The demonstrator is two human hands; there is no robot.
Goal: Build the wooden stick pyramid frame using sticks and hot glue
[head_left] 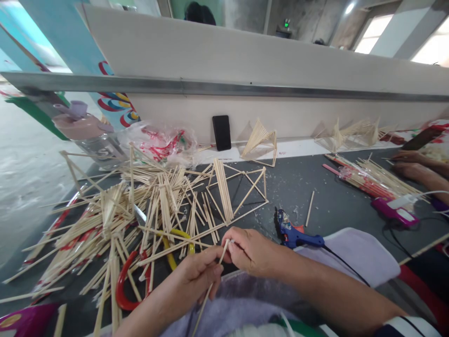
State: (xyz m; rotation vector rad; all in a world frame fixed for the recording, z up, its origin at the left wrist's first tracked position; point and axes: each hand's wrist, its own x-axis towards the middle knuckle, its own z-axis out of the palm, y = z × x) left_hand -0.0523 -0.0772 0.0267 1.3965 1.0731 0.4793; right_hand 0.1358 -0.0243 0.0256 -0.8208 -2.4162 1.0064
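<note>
Close to the table's front edge, my left hand is closed around a thin wooden stick, which slants down toward my lap. My right hand pinches at the upper end of that same stick; a small whitish bit shows by the fingertips. Just beyond my hands lies a framework of glued sticks with a fan of sticks across it. A blue glue gun rests to the right of my right hand. Left of my left hand, a large heap of loose sticks spreads out.
Red-handled scissors and a yellow-handled tool lie among the sticks. A phone leans on the back panel beside a finished stick model. A bottle stands back left. Another person's hands are at the right.
</note>
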